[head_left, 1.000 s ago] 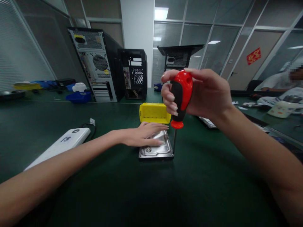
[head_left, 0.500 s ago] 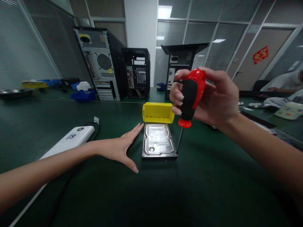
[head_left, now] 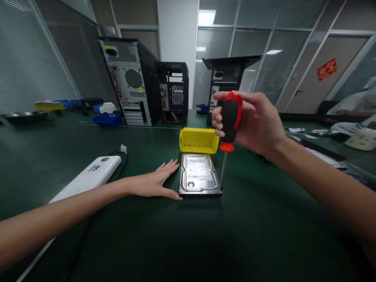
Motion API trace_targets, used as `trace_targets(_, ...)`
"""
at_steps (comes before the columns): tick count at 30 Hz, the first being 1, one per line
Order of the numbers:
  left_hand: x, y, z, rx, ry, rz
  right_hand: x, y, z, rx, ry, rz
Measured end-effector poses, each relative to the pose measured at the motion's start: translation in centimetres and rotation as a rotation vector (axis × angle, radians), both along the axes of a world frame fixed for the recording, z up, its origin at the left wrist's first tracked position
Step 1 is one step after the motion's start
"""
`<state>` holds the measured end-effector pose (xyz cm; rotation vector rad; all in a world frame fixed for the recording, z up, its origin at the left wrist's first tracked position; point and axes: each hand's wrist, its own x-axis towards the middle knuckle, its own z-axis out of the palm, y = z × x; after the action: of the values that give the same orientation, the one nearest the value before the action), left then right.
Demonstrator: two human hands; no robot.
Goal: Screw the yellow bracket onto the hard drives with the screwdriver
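Observation:
A silver hard drive lies flat on the green table, its far edge close to a yellow bin. My right hand grips a red and black screwdriver by its handle. The shaft points down, nearly upright, with the tip at the drive's near right corner. My left hand is spread low over the table at the drive's left side, thumb and fingertips at its edge, holding nothing.
A white power strip with a black cable lies at the left. Computer cases stand at the back, near a blue bin. A person's white sleeve shows at the far right.
My left thumb has moved in to the drive's near left corner. The screwdriver handle has tilted left, becoming more upright, with my right hand. The view has shifted slightly.

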<state>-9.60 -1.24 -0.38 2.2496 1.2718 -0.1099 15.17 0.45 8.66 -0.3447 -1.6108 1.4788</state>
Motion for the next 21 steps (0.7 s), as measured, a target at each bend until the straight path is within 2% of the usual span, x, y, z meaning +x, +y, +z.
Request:
trace_targets(2, 0.0, 0.0, -0.1, 0.001, -0.004, -0.023, 0.3, 0.1, 0.0, -0.005, -0.035, 0.019)
trace_targets(7, 0.0, 0.3, -0.5, -0.001, -0.022, -0.084, 0.0, 0.2, -0.2, 0.095, -0.002, -0.070)
trace_targets(11, -0.1, 0.3, -0.7, 0.038, -0.054, -0.107, -0.3, -0.1, -0.1, 0.128, 0.016, 0.021)
trace_targets(16, 0.1, 0.2, -0.6, 0.032, -0.035, -0.095, 0.3, -0.9, 0.7, 0.017, -0.022, 0.091)
trace_targets(18, 0.2, 0.1, -0.5, 0.018, -0.017, -0.084, 0.5, -0.9, 0.6, 0.022, -0.052, 0.077)
trace_targets(21, 0.3, 0.1, -0.7, 0.020, -0.011, -0.074, 0.6, -0.4, 0.1, 0.086, 0.028, 0.004)
